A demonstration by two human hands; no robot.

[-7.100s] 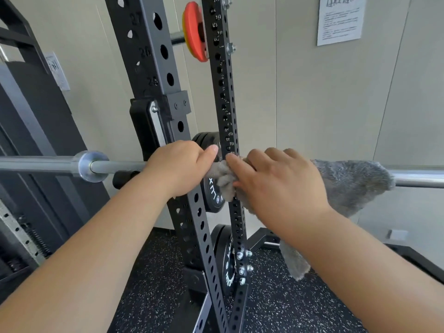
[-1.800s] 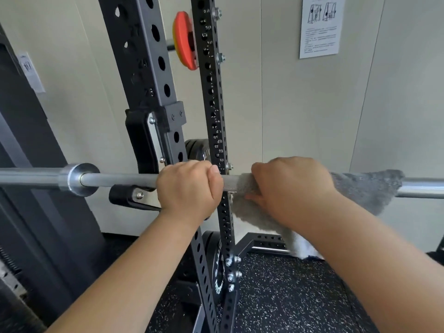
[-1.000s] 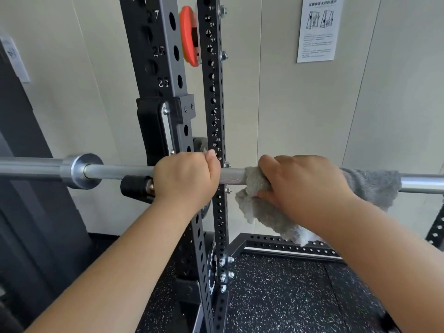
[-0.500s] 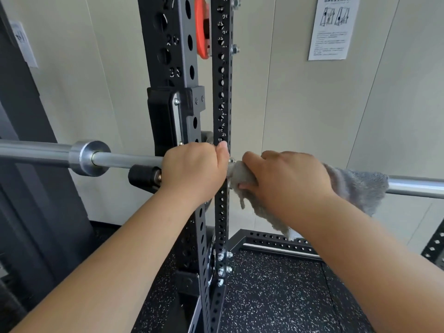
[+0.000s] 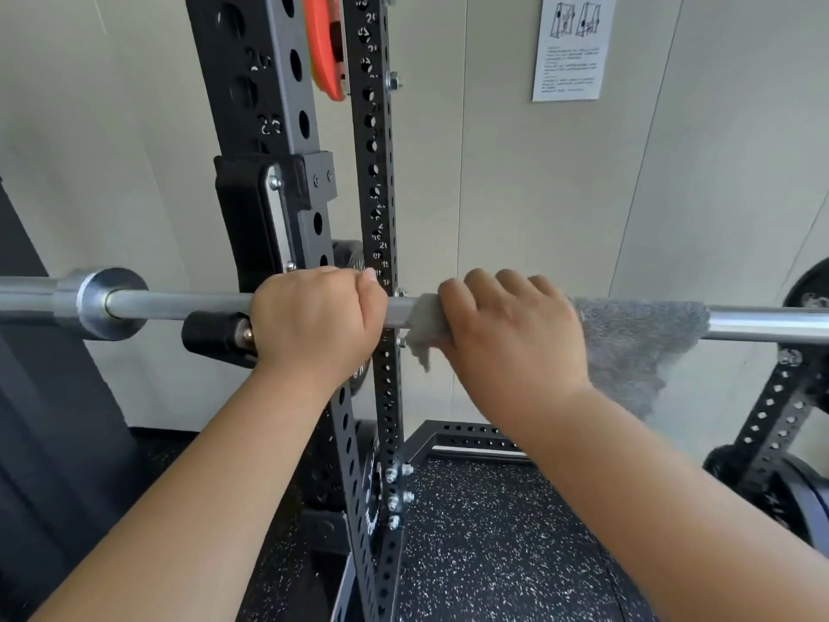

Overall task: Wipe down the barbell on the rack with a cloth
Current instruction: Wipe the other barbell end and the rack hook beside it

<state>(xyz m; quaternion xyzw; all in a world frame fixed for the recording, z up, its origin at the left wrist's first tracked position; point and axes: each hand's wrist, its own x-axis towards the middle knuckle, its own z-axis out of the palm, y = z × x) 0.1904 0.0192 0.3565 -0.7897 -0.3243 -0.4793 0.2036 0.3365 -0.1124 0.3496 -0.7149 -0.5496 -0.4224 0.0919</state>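
Note:
A silver barbell (image 5: 179, 304) runs across the view at mid height, resting in the black rack's hook (image 5: 251, 217). My left hand (image 5: 316, 318) grips the bar in a fist just right of the hook. A grey fluffy cloth (image 5: 637, 338) is draped over the bar to the right. My right hand (image 5: 511, 329) is curled over the cloth and the bar, holding the cloth around the shaft, a short gap from my left hand. The bar under the cloth is hidden.
Black perforated rack uprights (image 5: 374, 172) stand behind my hands. An orange plate (image 5: 325, 42) hangs high on the rack. Black plates (image 5: 812, 289) show at the right edge. A paper notice (image 5: 569, 47) is on the beige wall. The floor is speckled black rubber (image 5: 493, 554).
My right hand with the cloth has slid slightly right along the bar since half a second ago, opening a small gap to my left hand. The left hand keeps its grip.

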